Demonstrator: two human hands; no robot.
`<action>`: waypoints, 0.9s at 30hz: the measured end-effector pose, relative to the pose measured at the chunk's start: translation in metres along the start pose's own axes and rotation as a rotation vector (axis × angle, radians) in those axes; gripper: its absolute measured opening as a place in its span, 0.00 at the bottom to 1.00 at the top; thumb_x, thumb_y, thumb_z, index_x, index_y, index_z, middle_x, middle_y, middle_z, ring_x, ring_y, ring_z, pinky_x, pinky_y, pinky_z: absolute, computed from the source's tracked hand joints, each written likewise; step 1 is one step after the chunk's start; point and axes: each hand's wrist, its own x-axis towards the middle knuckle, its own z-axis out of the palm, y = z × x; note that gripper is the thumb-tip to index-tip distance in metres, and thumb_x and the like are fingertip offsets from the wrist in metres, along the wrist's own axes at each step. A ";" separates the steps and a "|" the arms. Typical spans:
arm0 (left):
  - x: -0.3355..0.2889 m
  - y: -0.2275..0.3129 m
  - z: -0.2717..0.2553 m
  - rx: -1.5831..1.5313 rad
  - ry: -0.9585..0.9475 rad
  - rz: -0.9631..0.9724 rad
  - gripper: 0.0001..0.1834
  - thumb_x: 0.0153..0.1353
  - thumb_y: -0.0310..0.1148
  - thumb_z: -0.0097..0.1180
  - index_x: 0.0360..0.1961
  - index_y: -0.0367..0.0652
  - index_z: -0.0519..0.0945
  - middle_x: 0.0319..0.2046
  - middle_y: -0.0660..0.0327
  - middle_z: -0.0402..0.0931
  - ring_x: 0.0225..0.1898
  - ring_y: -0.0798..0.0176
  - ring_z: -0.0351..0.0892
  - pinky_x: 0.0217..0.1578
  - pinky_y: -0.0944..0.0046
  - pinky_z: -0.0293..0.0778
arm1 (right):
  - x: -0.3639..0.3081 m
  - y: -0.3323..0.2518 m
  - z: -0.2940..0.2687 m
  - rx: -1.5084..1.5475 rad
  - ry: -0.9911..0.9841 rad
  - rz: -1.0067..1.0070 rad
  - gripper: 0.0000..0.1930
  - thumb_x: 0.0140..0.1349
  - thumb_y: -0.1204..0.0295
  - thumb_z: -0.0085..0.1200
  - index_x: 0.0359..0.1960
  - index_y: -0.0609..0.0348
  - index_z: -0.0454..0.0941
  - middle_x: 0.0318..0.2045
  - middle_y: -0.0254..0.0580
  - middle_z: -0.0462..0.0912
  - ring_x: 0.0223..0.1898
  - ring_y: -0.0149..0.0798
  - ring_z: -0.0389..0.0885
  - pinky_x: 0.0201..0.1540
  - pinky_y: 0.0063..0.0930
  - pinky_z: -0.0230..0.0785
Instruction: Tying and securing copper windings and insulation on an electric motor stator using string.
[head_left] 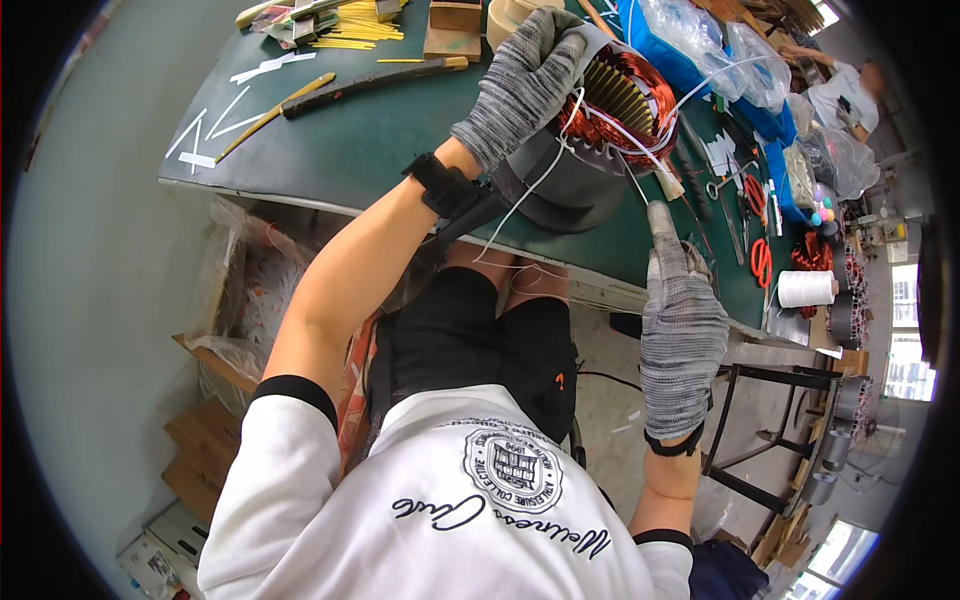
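A motor stator (625, 100) with copper-coloured windings and yellowish slot liners sits tilted at the table's front edge, on a dark rounded holder (570, 190). My left hand (530, 85), in a grey knit glove, is closed over the stator's left rim. White lacing cord (540, 178) runs over the windings and hangs down toward my lap. At the stator's lower right, my gloved right hand (682, 320) is closed round a thin metal needle-like tool (636, 186), its index finger stretched along it. The tool's tip meets the winding edge; its handle is hidden in the palm.
Red-handled scissors (761, 262) and a white cord spool (806, 289) lie at the right of the green table (400, 150). Blue bins (690, 60) stand behind. A dark stick (370, 88) and paper strips (270, 66) lie left. Another person (845, 100) is at far right.
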 end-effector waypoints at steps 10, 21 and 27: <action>0.002 0.002 0.001 0.194 -0.015 0.108 0.07 0.62 0.24 0.46 0.41 0.38 0.74 0.36 0.62 0.74 0.38 0.69 0.72 0.39 0.72 0.68 | 0.040 0.050 0.002 -0.032 0.142 -0.488 0.22 0.58 0.72 0.49 0.56 0.46 0.68 0.36 0.43 0.78 0.31 0.43 0.77 0.33 0.33 0.71; 0.002 0.008 0.000 0.155 -0.009 -0.052 0.07 0.63 0.25 0.46 0.40 0.38 0.74 0.33 0.64 0.74 0.35 0.71 0.71 0.37 0.72 0.68 | 0.032 0.035 0.024 0.378 0.185 -0.282 0.20 0.60 0.76 0.45 0.55 0.53 0.69 0.40 0.44 0.78 0.37 0.47 0.77 0.41 0.33 0.71; 0.023 0.015 -0.015 1.006 -0.137 0.514 0.08 0.60 0.27 0.50 0.40 0.37 0.73 0.32 0.59 0.74 0.33 0.62 0.74 0.36 0.69 0.71 | 0.009 0.031 0.029 0.583 -0.066 -0.085 0.19 0.62 0.74 0.43 0.56 0.57 0.66 0.36 0.46 0.78 0.31 0.41 0.78 0.36 0.30 0.72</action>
